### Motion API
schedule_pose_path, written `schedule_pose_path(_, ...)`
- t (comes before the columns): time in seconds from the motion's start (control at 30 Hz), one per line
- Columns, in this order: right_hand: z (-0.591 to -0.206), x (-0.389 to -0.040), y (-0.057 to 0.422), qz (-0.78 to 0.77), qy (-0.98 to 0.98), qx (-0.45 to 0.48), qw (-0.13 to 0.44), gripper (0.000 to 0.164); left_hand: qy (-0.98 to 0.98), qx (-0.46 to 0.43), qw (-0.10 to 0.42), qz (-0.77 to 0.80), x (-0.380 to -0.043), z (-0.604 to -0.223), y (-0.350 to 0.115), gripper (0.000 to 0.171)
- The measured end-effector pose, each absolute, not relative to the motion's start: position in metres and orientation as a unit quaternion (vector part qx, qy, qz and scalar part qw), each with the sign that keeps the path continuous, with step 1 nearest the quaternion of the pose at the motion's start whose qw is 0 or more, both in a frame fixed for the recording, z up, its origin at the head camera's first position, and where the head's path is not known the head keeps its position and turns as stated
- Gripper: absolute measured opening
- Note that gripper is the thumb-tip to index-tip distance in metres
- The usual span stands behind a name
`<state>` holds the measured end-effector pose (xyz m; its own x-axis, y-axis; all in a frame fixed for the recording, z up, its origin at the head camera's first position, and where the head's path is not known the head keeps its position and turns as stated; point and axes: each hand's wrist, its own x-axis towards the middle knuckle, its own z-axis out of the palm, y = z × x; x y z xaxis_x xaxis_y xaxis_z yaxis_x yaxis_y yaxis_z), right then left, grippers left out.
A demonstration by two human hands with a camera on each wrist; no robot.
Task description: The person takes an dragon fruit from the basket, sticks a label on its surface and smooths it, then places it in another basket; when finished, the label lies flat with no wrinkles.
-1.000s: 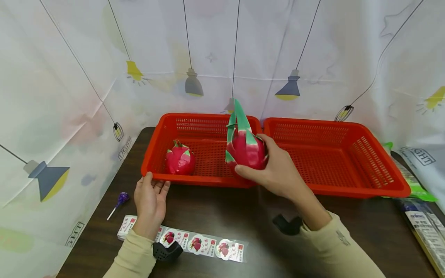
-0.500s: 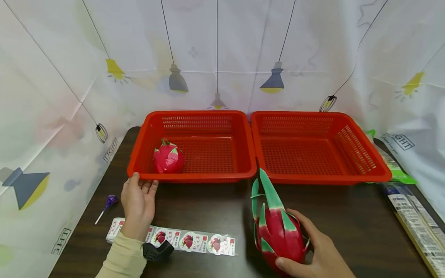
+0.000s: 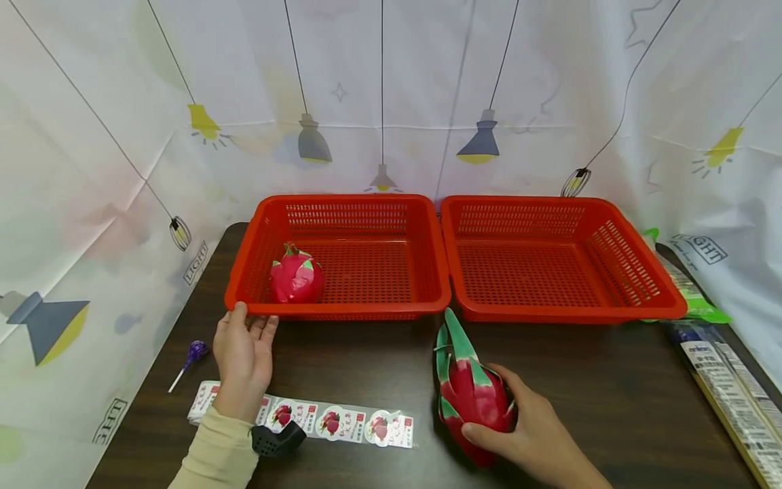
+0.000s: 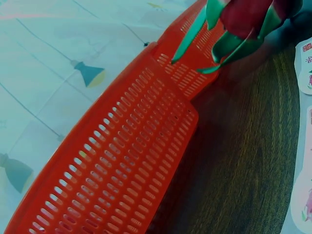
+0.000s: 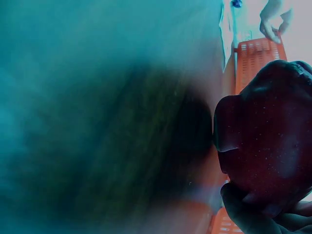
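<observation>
My right hand (image 3: 534,431) grips a large dragon fruit (image 3: 473,401) over the table in front of the baskets, thumb on its near side. The fruit's long green tips point toward the baskets. In the right wrist view the dragon fruit (image 5: 273,136) looks dark and fills the right side, with the fingers below it. My left hand (image 3: 244,360) pinches the front left rim of the left red basket (image 3: 360,311). A smaller dragon fruit (image 3: 297,277) lies in that basket's left part. The left wrist view shows the perforated basket wall (image 4: 122,156) but no hand.
A second red basket (image 3: 568,314) stands to the right. A strip of dragon fruit stickers (image 3: 348,424) lies in front, with a purple lollipop (image 3: 195,352) at the left. Green packaging (image 3: 709,309) and a long printed pack (image 3: 727,380) lie at the right.
My right hand has carried the large dragon fruit out from above the left basket, toward me and right, then slightly left. My left hand has stayed at the basket rim. The head view has shifted.
</observation>
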<state>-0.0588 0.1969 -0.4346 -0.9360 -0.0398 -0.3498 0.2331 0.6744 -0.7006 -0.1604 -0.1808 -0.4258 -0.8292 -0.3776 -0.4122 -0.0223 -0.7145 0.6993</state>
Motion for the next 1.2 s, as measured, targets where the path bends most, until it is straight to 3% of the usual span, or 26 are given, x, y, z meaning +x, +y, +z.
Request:
schedule_pose_path(0.17, -0.434, -0.070, 0.194, -0.403, 0.903, 0.034, 0.147, 0.091, -0.366, 0.273, 0.102, -0.884, -0.160, -0.426, -0.181, 0.038)
schedule_pose_path(0.47, -0.433, -0.083, 0.201, -0.397, 0.902, 0.022, 0.168, 0.086, -0.364, 0.270, 0.101, -0.886, -0.159, -0.426, -0.180, 0.045)
schedule_pose_path(0.6, -0.433, -0.084, 0.202, -0.390, 0.905, 0.020, 0.172, 0.086, -0.354, 0.285, 0.080, -0.887, -0.152, -0.423, -0.177, 0.029)
schedule_pose_path(0.7, -0.434, -0.085, 0.204, -0.388, 0.905, 0.021, 0.174, 0.086, -0.374, 0.268, 0.037, -0.887, -0.140, -0.421, -0.167, 0.024)
schedule_pose_path(0.77, -0.434, -0.085, 0.204, -0.389, 0.904, 0.021, 0.176, 0.087, -0.459, 0.204, -0.013, -0.865, -0.130, -0.421, -0.158, 0.017)
schedule_pose_path(0.87, -0.434, -0.085, 0.205, -0.389, 0.904, 0.022, 0.178, 0.087, -0.722, 0.006, -0.081, -0.687, -0.113, -0.423, -0.143, 0.009)
schedule_pose_path(1.0, -0.434, -0.085, 0.207, -0.380, 0.909, 0.018, 0.172, 0.085, -0.928, -0.246, -0.069, -0.273, -0.093, -0.427, -0.126, 0.025)
schedule_pose_path(1.07, -0.434, -0.085, 0.207, -0.377, 0.910, 0.015, 0.171, 0.085, -0.940, -0.293, -0.080, -0.156, -0.087, -0.431, -0.121, 0.036)
schedule_pose_path(1.2, -0.434, -0.085, 0.207, -0.379, 0.909, 0.013, 0.173, 0.086, -0.946, -0.294, -0.098, -0.091, -0.085, -0.441, -0.118, 0.050)
